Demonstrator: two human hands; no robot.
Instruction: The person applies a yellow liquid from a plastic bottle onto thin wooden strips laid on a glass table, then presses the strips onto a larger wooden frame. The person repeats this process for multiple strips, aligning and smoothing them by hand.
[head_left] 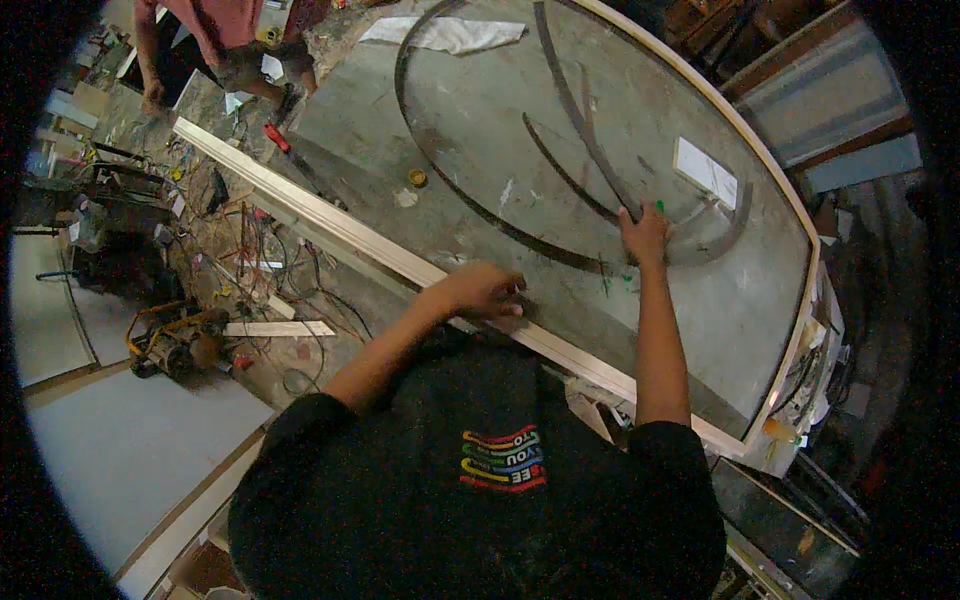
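My right hand (645, 238) is closed around the lower end of a dark curved strip (577, 95), above the grey panel (480, 120). A shorter dark strip (562, 172) meets the same spot by my fingers. Below and around them, a long dark strip (425, 160) bends in a wide loop. My left hand (482, 292) hovers at the panel's near edge, over the pale wooden strip (370, 245). Its fingers are loosely bent, with a gap between them and nothing visible inside. Whether it touches the wood, I cannot tell.
On the panel lie a white block (706, 170), a small yellow round tin (417, 178) and a white cloth (445, 34). A red-handled tool (277, 138) rests at its left. Another person (225, 35) stands far left. Cables and a machine (175, 340) crowd the floor.
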